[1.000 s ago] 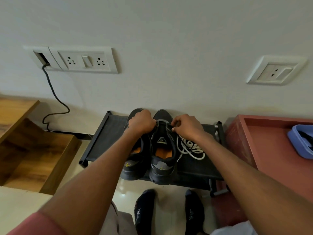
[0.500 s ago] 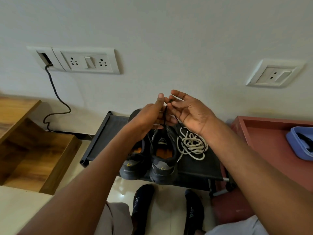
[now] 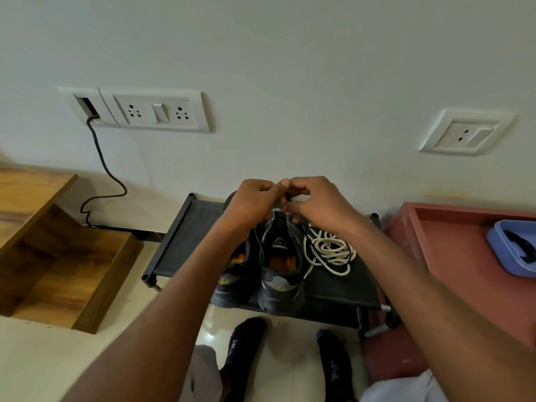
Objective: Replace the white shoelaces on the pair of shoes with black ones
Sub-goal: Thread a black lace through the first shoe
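Two dark shoes with orange insoles stand side by side on a low black rack [image 3: 185, 236], heels toward me: the left shoe [image 3: 232, 282] and the right shoe [image 3: 280, 274]. A loose bundle of white laces [image 3: 329, 250] lies on the rack to the right of the shoes. My left hand [image 3: 252, 203] and my right hand [image 3: 316, 201] meet above the right shoe's front, fingers curled and pinching a thin black lace [image 3: 288, 197] between them. A dark strand hangs down by the right shoe's left side. The eyelets are hidden behind my hands.
A red-brown table [image 3: 452, 250] at the right carries a blue tray [image 3: 504, 242] holding something black. A wooden shelf unit [image 3: 58, 256] stands at the left. A black cable [image 3: 101, 169] hangs from wall sockets. My socked feet [image 3: 246, 343] stand below the rack.
Half a second ago both hands were raised with fingers spread, drawing the black lace upward. Now they have come down a little and curled together, pinching the lace.
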The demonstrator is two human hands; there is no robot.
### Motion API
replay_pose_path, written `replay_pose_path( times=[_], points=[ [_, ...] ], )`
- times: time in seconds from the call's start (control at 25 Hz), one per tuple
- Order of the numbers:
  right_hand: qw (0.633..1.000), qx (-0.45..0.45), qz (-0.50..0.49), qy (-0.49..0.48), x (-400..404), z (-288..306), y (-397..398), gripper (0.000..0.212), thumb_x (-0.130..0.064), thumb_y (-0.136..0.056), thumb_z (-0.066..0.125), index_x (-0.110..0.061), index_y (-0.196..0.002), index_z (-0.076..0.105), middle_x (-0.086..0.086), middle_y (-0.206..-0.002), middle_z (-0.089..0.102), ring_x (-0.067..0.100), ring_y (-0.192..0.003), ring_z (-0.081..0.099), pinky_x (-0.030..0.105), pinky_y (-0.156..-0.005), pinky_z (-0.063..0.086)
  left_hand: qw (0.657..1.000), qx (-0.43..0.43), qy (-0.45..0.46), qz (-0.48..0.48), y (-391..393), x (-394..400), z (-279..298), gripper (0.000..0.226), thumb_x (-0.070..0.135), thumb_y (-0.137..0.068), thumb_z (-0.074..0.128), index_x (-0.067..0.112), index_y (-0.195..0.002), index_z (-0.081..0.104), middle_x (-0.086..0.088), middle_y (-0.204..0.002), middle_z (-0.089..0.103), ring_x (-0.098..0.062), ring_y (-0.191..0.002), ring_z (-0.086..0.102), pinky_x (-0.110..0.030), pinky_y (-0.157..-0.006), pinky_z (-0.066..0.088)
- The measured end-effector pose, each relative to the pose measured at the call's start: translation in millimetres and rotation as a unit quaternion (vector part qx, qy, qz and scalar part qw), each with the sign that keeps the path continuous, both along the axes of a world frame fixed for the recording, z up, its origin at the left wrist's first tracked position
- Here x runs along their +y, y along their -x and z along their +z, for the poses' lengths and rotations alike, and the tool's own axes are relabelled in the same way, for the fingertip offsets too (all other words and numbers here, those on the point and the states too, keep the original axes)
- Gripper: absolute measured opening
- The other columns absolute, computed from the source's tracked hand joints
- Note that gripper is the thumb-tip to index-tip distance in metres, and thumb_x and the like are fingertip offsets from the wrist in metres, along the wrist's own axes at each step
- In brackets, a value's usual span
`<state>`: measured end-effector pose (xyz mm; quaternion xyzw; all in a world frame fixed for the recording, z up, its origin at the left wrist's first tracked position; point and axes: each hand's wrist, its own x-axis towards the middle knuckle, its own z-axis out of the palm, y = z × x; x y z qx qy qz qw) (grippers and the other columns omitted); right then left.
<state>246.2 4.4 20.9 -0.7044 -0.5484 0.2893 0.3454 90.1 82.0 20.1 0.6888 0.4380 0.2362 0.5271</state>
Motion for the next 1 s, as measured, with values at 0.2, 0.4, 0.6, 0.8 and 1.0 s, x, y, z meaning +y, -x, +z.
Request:
replay_pose_path(
  times=[0.2, 0.4, 0.6, 0.8, 1.0],
  points=[
    [0.999, 0.032, -0.037, -0.004, 17, -18, -6, 0.008, -0.024, -0.094, 0.077, -0.025, -0.101, 0.081, -0.007, -0.075, 0.078, 0.000, -0.066, 0.071, 0.020, -0.065, 0.050, 0.999, 0.037, 0.003, 0.012, 0, 23, -17, 0.049, 0.048, -0.105, 0.057, 0.012, -0.077, 0.074, 0.002, -0.057, 0.060, -0.012, -0.054, 0.057, -0.026, -0.058, 0.043],
    [0.996, 0.015, -0.086, -0.030, 35, -39, -9, 0.011, -0.029, -0.096, 0.074, -0.030, -0.103, 0.082, -0.015, -0.075, 0.074, 0.000, -0.074, 0.069, 0.020, -0.073, 0.051, 0.995, 0.080, -0.016, 0.062, -9, 41, -28, 0.050, 0.045, -0.108, 0.049, 0.010, -0.082, 0.074, -0.001, -0.063, 0.068, -0.013, -0.052, 0.062, -0.025, -0.059, 0.045],
    [0.994, 0.038, -0.103, 0.002, 39, -57, -15, 0.012, -0.036, -0.095, 0.075, -0.033, -0.104, 0.082, -0.011, -0.100, 0.079, 0.005, -0.094, 0.071, 0.028, -0.088, 0.056, 0.948, 0.289, -0.112, -0.069, 1, 44, -50, 0.031, 0.032, -0.101, 0.058, 0.011, -0.088, 0.076, -0.008, -0.083, 0.073, -0.027, -0.075, 0.071, -0.038, -0.073, 0.059],
    [0.989, -0.134, -0.030, 0.055, 33, -67, -14, 0.016, -0.035, -0.098, 0.072, -0.033, -0.110, 0.081, -0.008, -0.104, 0.077, 0.013, -0.098, 0.069, 0.028, -0.077, 0.046, 0.928, 0.332, -0.109, -0.131, 7, 43, -51, 0.032, 0.043, -0.098, 0.067, 0.013, -0.103, 0.077, -0.009, -0.091, 0.074, -0.027, -0.087, 0.070, -0.040, -0.081, 0.058],
    [0.994, -0.087, -0.050, 0.042, 38, -70, -11, 0.011, -0.026, -0.090, 0.081, -0.033, -0.099, 0.080, -0.015, -0.073, 0.073, 0.000, -0.077, 0.070, 0.027, -0.072, 0.054, 0.927, 0.318, -0.037, -0.196, 13, 44, -45, 0.046, 0.057, -0.085, 0.078, 0.018, -0.111, 0.076, -0.005, -0.099, 0.077, -0.021, -0.092, 0.073, -0.045, -0.093, 0.058]
  ],
)
